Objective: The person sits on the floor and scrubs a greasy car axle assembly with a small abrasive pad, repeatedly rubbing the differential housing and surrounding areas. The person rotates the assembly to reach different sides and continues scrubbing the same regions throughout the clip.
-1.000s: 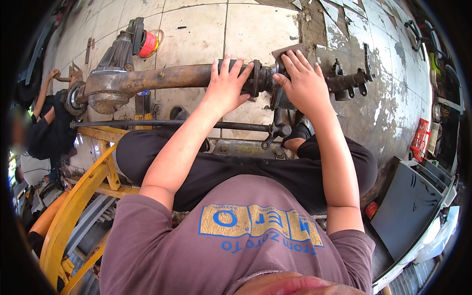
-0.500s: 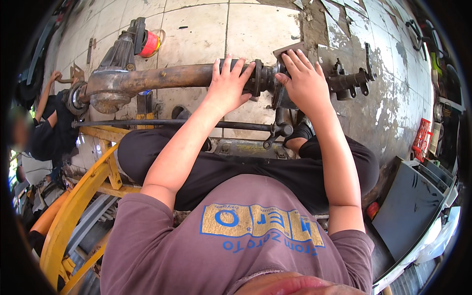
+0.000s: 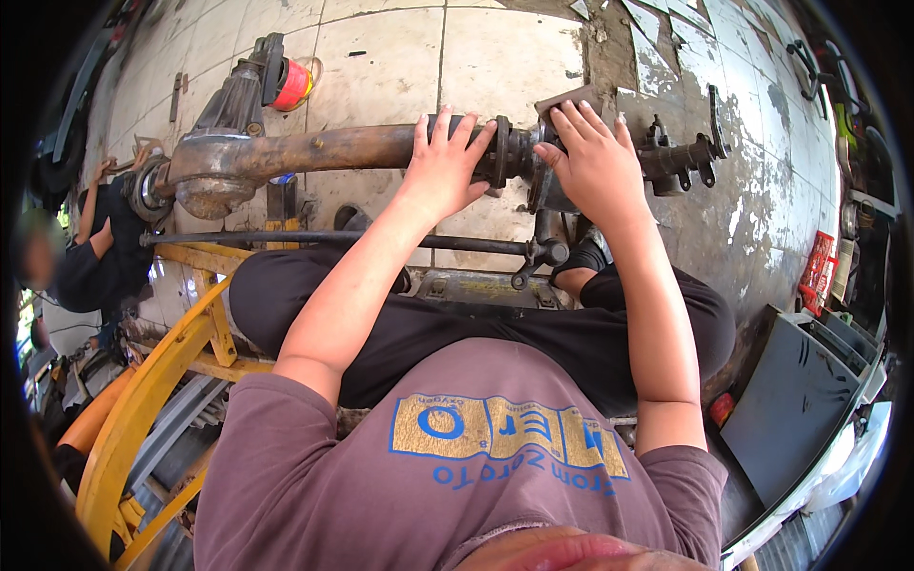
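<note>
A rusty vehicle axle housing (image 3: 314, 149) lies crosswise in front of me on the floor. My left hand (image 3: 440, 169) rests on its tube beside the end flange (image 3: 501, 152), fingers spread, holding nothing. Over the hub end to the right, my right hand (image 3: 598, 164) presses a brown sheet of sandpaper (image 3: 562, 96) against the metal, its fingers stretched over the sheet and the thumb apart. The palm hides much of the hub and part of the sheet. A steering rod (image 3: 381, 238) runs between the axle and my legs, ending in a ball joint.
At the left, another person's hand (image 3: 103, 169) works near the axle's far end. A yellow metal frame (image 3: 143, 409) stands at my left. A red tin (image 3: 293, 84) sits beyond the axle. A grey metal cabinet (image 3: 785, 404) is at my right, by broken floor tiles.
My right hand and the sandpaper have shifted slightly right and toward me. My left hand stays nearly in place. The other person's hand at the left has moved a little lower.
</note>
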`<state>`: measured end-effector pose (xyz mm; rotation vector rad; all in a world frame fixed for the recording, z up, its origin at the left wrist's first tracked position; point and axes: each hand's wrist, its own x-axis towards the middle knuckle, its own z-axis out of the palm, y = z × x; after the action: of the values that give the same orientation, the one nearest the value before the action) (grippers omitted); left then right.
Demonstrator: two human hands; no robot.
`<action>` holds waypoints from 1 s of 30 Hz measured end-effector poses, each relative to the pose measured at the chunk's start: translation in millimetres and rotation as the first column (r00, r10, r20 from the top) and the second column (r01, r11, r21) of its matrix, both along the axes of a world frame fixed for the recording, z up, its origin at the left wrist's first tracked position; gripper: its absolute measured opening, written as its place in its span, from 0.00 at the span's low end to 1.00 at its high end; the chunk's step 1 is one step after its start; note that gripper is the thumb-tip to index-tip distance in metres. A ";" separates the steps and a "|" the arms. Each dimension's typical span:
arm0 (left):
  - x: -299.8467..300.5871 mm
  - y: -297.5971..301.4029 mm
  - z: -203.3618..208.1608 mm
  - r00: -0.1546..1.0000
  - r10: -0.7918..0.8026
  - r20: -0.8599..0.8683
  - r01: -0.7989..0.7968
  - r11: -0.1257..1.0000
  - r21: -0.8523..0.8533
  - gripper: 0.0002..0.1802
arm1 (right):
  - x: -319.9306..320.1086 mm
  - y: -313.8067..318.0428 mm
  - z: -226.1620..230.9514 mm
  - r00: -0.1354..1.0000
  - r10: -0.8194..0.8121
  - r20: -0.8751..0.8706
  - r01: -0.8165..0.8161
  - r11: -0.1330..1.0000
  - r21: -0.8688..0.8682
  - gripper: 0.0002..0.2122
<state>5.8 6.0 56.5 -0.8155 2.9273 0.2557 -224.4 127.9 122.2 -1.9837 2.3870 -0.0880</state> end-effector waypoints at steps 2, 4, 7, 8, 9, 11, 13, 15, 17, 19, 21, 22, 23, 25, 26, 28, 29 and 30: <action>-0.8 0.7 -0.7 1.000 0.000 0.005 0.000 1.000 -0.002 0.58 | 0.2 -1.3 17.7 0.996 -0.049 0.080 0.041 0.994 0.099 0.32; -0.9 0.9 -0.3 1.000 0.002 0.007 -0.002 1.000 -0.001 0.58 | -1.1 -1.7 12.2 0.996 -0.033 0.083 0.028 0.998 0.054 0.32; -1.3 -0.2 1.4 1.000 -0.006 0.002 0.006 1.000 0.006 0.58 | -6.2 0.6 -15.4 0.996 0.064 -0.059 -0.069 0.993 -0.091 0.31; 0.0 0.2 -0.3 1.000 0.002 0.007 -0.002 1.000 0.008 0.58 | -5.3 -0.9 -3.9 0.999 0.033 0.007 -0.033 0.999 -0.043 0.31; 0.4 0.7 -0.7 1.000 0.010 0.013 -0.010 1.000 0.011 0.58 | -3.4 -0.5 9.7 0.997 -0.001 0.073 0.000 1.000 0.009 0.31; -2.7 -0.1 1.4 1.000 0.002 -0.005 -0.002 1.000 0.016 0.58 | -4.1 3.6 3.0 0.995 -0.027 0.097 0.032 0.998 -0.051 0.31; -1.8 1.1 0.7 1.000 -0.004 -0.012 0.005 1.000 0.018 0.58 | -4.0 3.2 -8.9 0.999 0.000 0.039 0.002 0.998 -0.066 0.32; 1.5 1.0 -1.6 1.000 0.008 -0.010 -0.007 1.000 0.004 0.58 | -0.9 -1.4 2.0 0.999 0.004 0.049 -0.003 1.000 -0.027 0.32; 0.0 0.6 -1.6 1.000 -0.002 -0.015 0.003 1.000 0.005 0.58 | 0.4 0.3 19.9 0.991 -0.034 0.126 0.025 0.997 0.074 0.32; -1.0 0.7 -0.9 1.000 -0.009 -0.012 0.009 1.000 0.002 0.58 | -2.8 4.2 -9.5 0.999 0.015 0.042 -0.011 0.995 -0.099 0.32; 0.3 0.4 -1.7 1.000 -0.001 -0.003 0.001 1.000 -0.009 0.58 | 2.5 -0.4 -0.1 0.999 0.022 0.030 -0.019 0.995 -0.096 0.32; 0.6 0.3 -1.7 1.000 0.002 -0.001 -0.002 1.000 -0.009 0.58 | 2.1 2.1 9.6 0.998 0.003 0.062 -0.002 1.000 -0.008 0.32; -0.8 0.6 -0.7 1.000 0.001 -0.001 -0.001 1.000 -0.008 0.59 | 3.4 2.2 20.7 0.996 -0.023 0.092 0.015 0.996 0.083 0.32; -2.7 1.3 0.2 1.000 0.000 0.002 0.000 1.000 -0.006 0.59 | -2.6 5.8 -3.5 0.998 0.004 0.056 -0.001 0.999 -0.043 0.33; -1.9 1.1 0.2 1.000 0.000 0.005 0.000 1.000 -0.005 0.58 | 0.1 2.8 -2.8 0.999 0.017 0.037 -0.013 0.994 -0.105 0.33; 0.0 0.7 -0.9 1.000 0.000 0.005 0.000 1.000 -0.007 0.58 | 1.7 3.3 5.6 0.999 0.021 0.031 -0.021 1.000 0.007 0.33; 0.1 0.9 -1.4 1.000 0.000 0.002 0.000 1.000 -0.011 0.58 | 2.6 2.1 12.0 0.999 0.024 0.028 -0.026 0.998 0.063 0.33; -0.2 1.0 -1.7 1.000 0.000 -0.001 0.000 1.000 -0.015 0.58 | 1.6 3.3 7.5 0.999 0.015 0.039 -0.015 1.000 0.004 0.33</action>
<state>5.6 7.0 54.8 -0.8182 2.9338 0.2353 -222.8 131.2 129.7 -1.9785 2.3469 -0.1195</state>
